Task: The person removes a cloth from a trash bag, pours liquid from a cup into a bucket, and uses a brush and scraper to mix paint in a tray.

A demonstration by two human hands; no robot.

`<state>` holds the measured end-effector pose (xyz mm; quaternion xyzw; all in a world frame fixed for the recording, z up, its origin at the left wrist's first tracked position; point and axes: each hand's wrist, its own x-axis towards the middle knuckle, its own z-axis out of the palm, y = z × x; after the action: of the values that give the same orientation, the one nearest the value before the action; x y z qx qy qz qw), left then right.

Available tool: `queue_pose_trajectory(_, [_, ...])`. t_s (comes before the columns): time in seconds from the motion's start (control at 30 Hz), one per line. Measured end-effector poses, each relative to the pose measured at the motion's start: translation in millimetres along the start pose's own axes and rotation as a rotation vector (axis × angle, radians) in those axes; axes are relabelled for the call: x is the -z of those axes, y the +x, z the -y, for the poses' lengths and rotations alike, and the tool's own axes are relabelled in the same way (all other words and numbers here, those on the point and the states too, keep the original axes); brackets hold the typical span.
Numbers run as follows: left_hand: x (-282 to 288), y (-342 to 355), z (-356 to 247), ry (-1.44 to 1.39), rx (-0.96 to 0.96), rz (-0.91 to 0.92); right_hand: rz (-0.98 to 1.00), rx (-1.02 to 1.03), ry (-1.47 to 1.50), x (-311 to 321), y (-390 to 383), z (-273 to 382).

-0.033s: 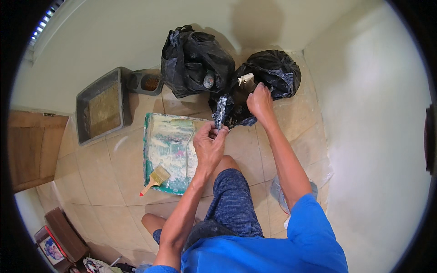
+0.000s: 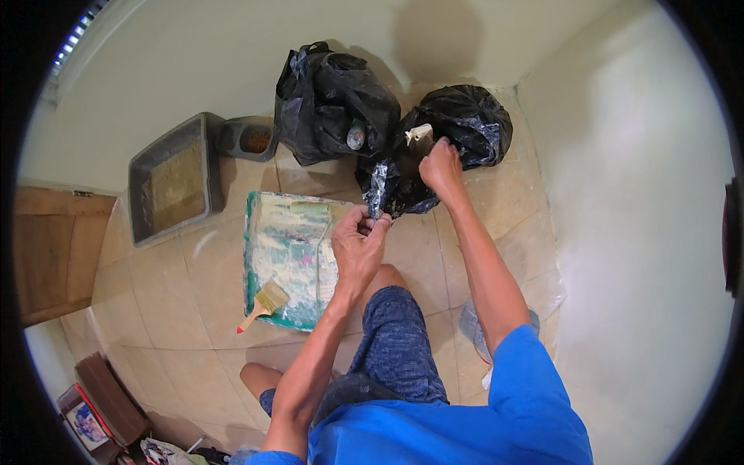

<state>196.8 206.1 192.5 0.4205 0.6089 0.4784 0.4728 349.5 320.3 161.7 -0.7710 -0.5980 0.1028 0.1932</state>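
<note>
My left hand (image 2: 359, 246) is closed, thumb and fingers pinching the near edge of a black plastic bag (image 2: 492, 128) smeared with white. On the far side of the bag's opening, my right hand (image 2: 442, 169) makes a fist against the plastic and appears to grip its rim. Between the two hands the mouth of the bag is spread apart. A pale, crumpled scrap (image 2: 418, 135) shows at the opening; what lies deeper inside is too dark to make out. Right beside it on the left stands a fuller black bag (image 2: 333, 105) with a small bottle-like thing (image 2: 356, 138) on its front.
A paint-smeared green tray (image 2: 283, 252) lies left of my left hand, with a roller (image 2: 310, 208) and a wide paintbrush (image 2: 264, 305) on it. Farther left are a grey litter tray (image 2: 177, 186) and a double pet bowl (image 2: 246, 139). A clear plastic container (image 2: 473, 325) stands under my right arm.
</note>
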Motion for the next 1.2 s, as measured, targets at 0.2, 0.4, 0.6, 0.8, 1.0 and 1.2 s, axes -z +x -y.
queue_pose_trajectory(0.2, [2.9, 4.7, -1.2, 0.023, 0.007, -0.014, 0.087, -0.026, 0.121, -19.6, 33.2, -19.4])
queue_pose_trajectory(0.4, [9.3, 11.3, 2.9, -0.038, 0.040, 0.001, -0.077, 0.117, 0.212, -18.7, 39.8, -46.0])
queue_pose_trajectory(0.6, [5.9, 12.3, 6.8, -0.089, -0.008, -0.008, -0.200, 0.018, 0.303, 0.8, 34.7, -23.8])
queue_pose_trajectory(0.8, [10.3, 9.8, -0.1, -0.046, 0.002, 0.003, -0.269, 0.225, 0.175, 23.8, 14.8, -12.0])
queue_pose_trajectory(1.0, [11.8, 11.1, -5.2, -0.055, 0.001, 0.014, -0.187, -0.225, 0.459, 41.2, 11.5, 3.8])
queue_pose_trajectory(1.2, [-4.5, 11.3, -2.9, -0.115, -0.110, 0.091, -0.233, -0.418, 0.933, 21.6, 1.8, 7.7])
